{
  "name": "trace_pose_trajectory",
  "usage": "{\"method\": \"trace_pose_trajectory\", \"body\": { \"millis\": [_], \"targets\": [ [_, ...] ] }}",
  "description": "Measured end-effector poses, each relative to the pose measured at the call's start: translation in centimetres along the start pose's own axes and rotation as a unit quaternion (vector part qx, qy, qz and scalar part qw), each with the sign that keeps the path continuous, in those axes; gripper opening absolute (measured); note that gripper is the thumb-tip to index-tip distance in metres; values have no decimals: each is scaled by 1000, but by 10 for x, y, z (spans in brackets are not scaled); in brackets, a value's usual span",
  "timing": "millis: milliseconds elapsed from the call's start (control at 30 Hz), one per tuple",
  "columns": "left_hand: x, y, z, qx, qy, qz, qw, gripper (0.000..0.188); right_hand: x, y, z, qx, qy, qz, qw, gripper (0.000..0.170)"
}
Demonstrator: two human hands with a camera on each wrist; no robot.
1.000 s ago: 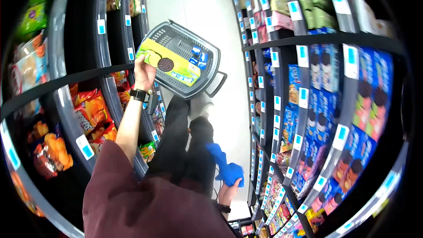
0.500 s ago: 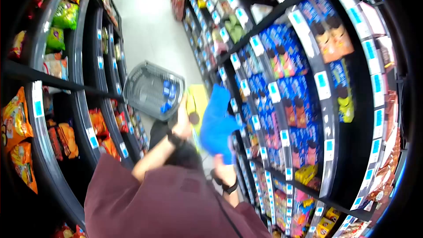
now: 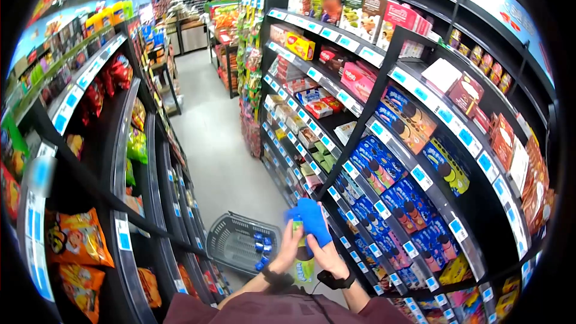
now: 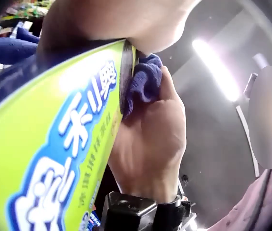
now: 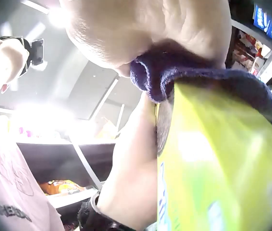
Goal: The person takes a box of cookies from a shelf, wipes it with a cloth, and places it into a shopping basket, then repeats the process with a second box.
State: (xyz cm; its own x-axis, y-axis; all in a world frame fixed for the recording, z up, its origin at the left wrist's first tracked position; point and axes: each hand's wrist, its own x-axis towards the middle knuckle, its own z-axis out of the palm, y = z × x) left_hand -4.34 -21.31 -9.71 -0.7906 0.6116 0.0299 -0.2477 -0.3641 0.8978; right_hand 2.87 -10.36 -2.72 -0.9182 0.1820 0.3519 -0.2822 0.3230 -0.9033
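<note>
My left hand (image 3: 288,251) grips a yellow-green box of sandwich cookies (image 4: 39,139), with blue-and-white lettering and a dark cookie picture. A blue cloth (image 3: 311,221) lies folded over the box's upper end. Beside it, my right hand (image 3: 329,257) holds the cloth against the box. In the right wrist view the cloth (image 5: 169,70) is bunched under my right palm (image 5: 155,29) at the box's edge (image 5: 222,154). Much of the box is hidden by the hands and cloth in the head view.
A grey shopping basket (image 3: 225,240) with several small blue packs (image 3: 263,246) stands on the aisle floor (image 3: 216,138), left of the hands. Snack bags (image 3: 81,240) fill parts of the left shelves. Blue cookie boxes (image 3: 414,204) line the right shelves, near my right hand.
My left hand has carried the cookie box from over the basket to the right, meeting the blue cloth in my right hand. The head view has tilted up along the aisle.
</note>
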Motion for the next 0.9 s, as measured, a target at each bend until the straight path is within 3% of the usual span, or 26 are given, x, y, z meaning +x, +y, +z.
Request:
{"method": "trace_pose_trajectory", "body": {
  "millis": [33, 133, 267, 367, 400, 533, 600, 733, 800, 833, 900],
  "targets": [
    [3, 26, 10, 14, 43, 30, 999, 63, 4, 10, 2, -49, -21, -12, 998, 69],
    [18, 47, 5, -118, 149, 18, 982, 43, 10, 6, 24, 8, 8, 6, 1000, 66],
    [53, 65, -30, -133, 158, 65, 976, 44, -7, 7, 47, -10, 42, 40, 998, 73],
    [66, 77, -38, -155, 102, 56, 981, 45, -19, 11, 57, -63, 87, 47, 993, 73],
    [66, 74, -32, -150, 118, 41, 981, 44, -28, 13, 63, -71, 106, 63, 990, 73],
    [61, 51, -10, 6, 20, 70, 997, 34, -39, 30, 66, 40, 159, 159, 974, 66],
    [51, 45, 1, -4, -26, 53, 998, 34, -34, 19, 51, 40, 168, 172, 970, 61],
    [35, 23, 17, 28, -16, 37, 999, 41, -18, -5, 29, -27, 207, 96, 973, 56],
    [37, 32, 20, -9, -64, 11, 998, 45, -14, -18, 26, -38, 216, 57, 974, 57],
    [42, 35, 23, -15, -64, 11, 998, 46, -16, -16, 31, 36, 251, 88, 963, 57],
    [51, 44, 28, -35, -51, 13, 998, 50, -22, -10, 41, 35, 296, 86, 951, 57]
  ]
}}
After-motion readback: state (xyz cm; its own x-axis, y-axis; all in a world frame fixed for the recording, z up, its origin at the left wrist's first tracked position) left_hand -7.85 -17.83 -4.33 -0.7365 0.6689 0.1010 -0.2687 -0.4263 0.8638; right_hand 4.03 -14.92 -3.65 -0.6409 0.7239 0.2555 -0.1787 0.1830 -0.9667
